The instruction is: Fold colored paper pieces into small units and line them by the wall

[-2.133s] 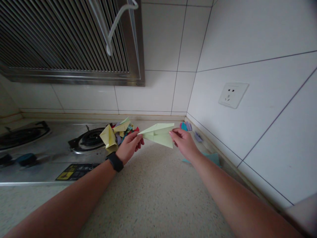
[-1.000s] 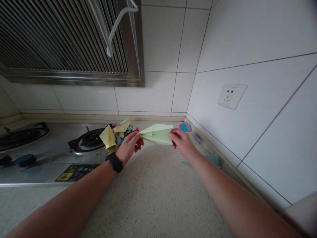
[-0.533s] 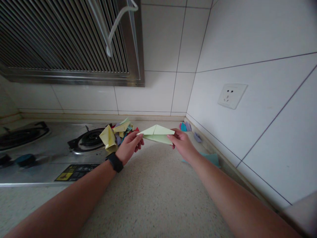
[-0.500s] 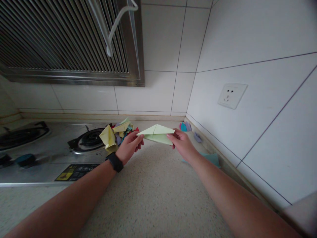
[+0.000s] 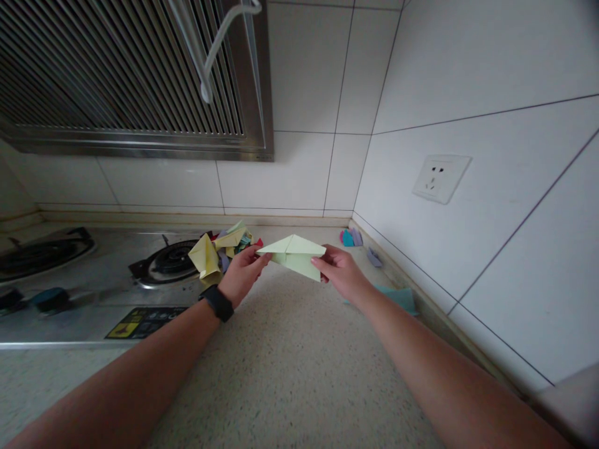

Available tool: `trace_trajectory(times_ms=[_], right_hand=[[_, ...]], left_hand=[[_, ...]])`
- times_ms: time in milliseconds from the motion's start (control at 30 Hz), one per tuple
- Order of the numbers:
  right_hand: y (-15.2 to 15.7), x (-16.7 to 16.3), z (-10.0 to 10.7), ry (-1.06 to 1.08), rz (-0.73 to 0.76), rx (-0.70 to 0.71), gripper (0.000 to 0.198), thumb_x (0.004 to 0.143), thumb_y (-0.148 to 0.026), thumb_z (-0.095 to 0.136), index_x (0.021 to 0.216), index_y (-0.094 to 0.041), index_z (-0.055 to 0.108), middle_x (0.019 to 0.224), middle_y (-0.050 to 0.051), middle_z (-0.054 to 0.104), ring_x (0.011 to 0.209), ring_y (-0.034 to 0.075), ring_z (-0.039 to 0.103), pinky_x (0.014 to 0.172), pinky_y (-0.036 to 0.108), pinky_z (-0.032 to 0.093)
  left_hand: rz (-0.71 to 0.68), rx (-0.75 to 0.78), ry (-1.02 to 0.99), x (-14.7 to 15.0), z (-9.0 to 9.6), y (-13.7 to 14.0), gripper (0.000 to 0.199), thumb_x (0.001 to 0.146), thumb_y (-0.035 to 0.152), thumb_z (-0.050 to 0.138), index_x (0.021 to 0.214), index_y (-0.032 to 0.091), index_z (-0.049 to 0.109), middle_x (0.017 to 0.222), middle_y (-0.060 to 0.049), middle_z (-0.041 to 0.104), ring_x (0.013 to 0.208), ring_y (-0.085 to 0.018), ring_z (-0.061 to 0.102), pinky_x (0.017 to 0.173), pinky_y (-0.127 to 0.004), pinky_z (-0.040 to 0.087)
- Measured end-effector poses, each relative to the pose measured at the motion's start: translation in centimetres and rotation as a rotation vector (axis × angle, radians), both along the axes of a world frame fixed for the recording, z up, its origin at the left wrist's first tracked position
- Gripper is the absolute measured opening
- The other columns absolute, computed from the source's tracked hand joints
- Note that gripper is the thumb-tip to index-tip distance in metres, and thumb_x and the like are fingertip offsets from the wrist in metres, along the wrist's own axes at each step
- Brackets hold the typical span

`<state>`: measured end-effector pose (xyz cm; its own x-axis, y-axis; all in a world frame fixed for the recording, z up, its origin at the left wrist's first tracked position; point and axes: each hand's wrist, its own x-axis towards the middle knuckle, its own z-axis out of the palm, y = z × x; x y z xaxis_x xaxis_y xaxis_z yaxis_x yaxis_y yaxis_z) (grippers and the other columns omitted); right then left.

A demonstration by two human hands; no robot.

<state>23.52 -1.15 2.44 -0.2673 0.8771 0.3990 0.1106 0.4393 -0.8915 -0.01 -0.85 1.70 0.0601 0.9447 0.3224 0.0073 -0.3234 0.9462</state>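
A pale green sheet of folded paper (image 5: pixel 294 254) is held above the counter, stretched between both hands. Its upper part forms a low triangle with a crease down the middle, and a flap hangs below toward the right. My left hand (image 5: pixel 244 271), with a black watch on the wrist, pinches the left corner between thumb and fingers. At the right end, my right hand (image 5: pixel 341 269) grips the paper with its thumb on the near face. The fingers behind the paper are partly hidden.
Folded papers in yellow and other colours (image 5: pixel 206 257) are heaped by the right burner of the gas stove (image 5: pixel 93 312). Small blue and purple paper pieces (image 5: pixel 349 238) lie in the back corner. A teal sheet (image 5: pixel 397 300) rests by the right wall, partly behind my forearm.
The lower flap of the folded paper now hangs further down at the right. My right hand has shifted slightly left, and the camera view has moved a little.
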Motion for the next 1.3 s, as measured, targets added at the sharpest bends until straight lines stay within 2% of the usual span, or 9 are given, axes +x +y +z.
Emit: trace_trajectory(times_ms=[67, 200, 300, 533, 733, 867, 1100, 1300], right_hand=[[-0.07, -0.02, -0.06, -0.028, 0.019, 0.012, 0.021, 0.081, -0.039, 0.061, 0.089, -0.019, 0.062, 0.065, -0.003, 0.053, 0.053, 0.010, 0.048, 0.045, 0.021, 0.037], [-0.30, -0.20, 0.02, -0.049, 0.048, 0.016, 0.021, 0.078, -0.034, 0.066, 0.093, -0.020, 0.064, 0.069, -0.002, 0.056, 0.055, 0.010, 0.049, 0.046, 0.021, 0.038], [-0.51, -0.33, 0.21, -0.045, 0.059, 0.011, 0.020, 0.079, -0.036, 0.064, 0.091, -0.020, 0.063, 0.068, -0.002, 0.056, 0.054, 0.010, 0.049, 0.046, 0.022, 0.037], [-0.59, -0.28, 0.25, -0.039, 0.053, -0.011, 0.022, 0.081, -0.039, 0.060, 0.090, -0.019, 0.063, 0.064, -0.002, 0.054, 0.053, 0.010, 0.048, 0.046, 0.022, 0.037], [-0.19, -0.33, -0.09, -0.001, 0.027, -0.020, 0.027, 0.082, -0.039, 0.059, 0.100, -0.019, 0.063, 0.071, 0.000, 0.059, 0.053, 0.010, 0.048, 0.044, 0.022, 0.037], [-0.24, -0.33, 0.08, 0.018, -0.003, -0.039, 0.026, 0.084, -0.041, 0.057, 0.095, -0.019, 0.061, 0.065, -0.003, 0.054, 0.050, 0.009, 0.046, 0.043, 0.021, 0.036], [-0.10, -0.22, -0.06, 0.004, -0.028, -0.030, 0.025, 0.086, -0.043, 0.054, 0.079, -0.019, 0.054, 0.061, -0.005, 0.048, 0.048, 0.009, 0.045, 0.043, 0.021, 0.036], [0.07, -0.23, -0.12, 0.011, -0.078, -0.053, 0.025, 0.085, -0.044, 0.054, 0.078, -0.019, 0.054, 0.058, -0.005, 0.045, 0.048, 0.010, 0.046, 0.042, 0.021, 0.036]], left_hand=[[0.006, 0.006, 0.028, -0.05, -0.16, 0.17, 0.029, 0.077, 0.043, 0.067, 0.086, 0.016, 0.059, 0.056, 0.007, 0.041, 0.045, -0.005, 0.033, 0.041, -0.018, 0.023], [0.020, 0.005, 0.061, -0.09, -0.29, 0.35, 0.032, 0.074, 0.041, 0.070, 0.089, 0.015, 0.060, 0.059, 0.005, 0.047, 0.045, -0.005, 0.034, 0.042, -0.019, 0.024], [0.029, 0.005, 0.052, -0.08, -0.26, 0.36, 0.031, 0.074, 0.041, 0.070, 0.089, 0.015, 0.061, 0.058, 0.005, 0.046, 0.045, -0.005, 0.034, 0.042, -0.019, 0.024], [0.018, 0.011, 0.028, 0.03, -0.26, 0.17, 0.029, 0.077, 0.042, 0.068, 0.085, 0.016, 0.059, 0.057, 0.006, 0.041, 0.046, -0.005, 0.035, 0.041, -0.018, 0.025], [-0.006, 0.005, -0.005, 0.17, -0.03, -0.02, 0.030, 0.079, 0.045, 0.063, 0.078, 0.017, 0.054, 0.059, 0.006, 0.043, 0.046, -0.005, 0.035, 0.040, -0.017, 0.025], [-0.030, -0.032, -0.023, 0.18, 0.07, -0.14, 0.031, 0.080, 0.045, 0.061, 0.074, 0.016, 0.053, 0.056, 0.005, 0.044, 0.044, -0.005, 0.036, 0.039, -0.017, 0.025], [-0.036, 0.003, -0.069, 0.05, 0.15, -0.15, 0.032, 0.079, 0.042, 0.063, 0.093, 0.013, 0.063, 0.069, -0.001, 0.053, 0.056, -0.009, 0.049, 0.040, -0.018, 0.036], [-0.091, 0.042, -0.043, -0.11, -0.09, -0.08, 0.036, 0.085, 0.043, 0.059, 0.104, 0.013, 0.062, 0.062, 0.000, 0.053, 0.053, -0.009, 0.048, 0.041, -0.016, 0.033]])
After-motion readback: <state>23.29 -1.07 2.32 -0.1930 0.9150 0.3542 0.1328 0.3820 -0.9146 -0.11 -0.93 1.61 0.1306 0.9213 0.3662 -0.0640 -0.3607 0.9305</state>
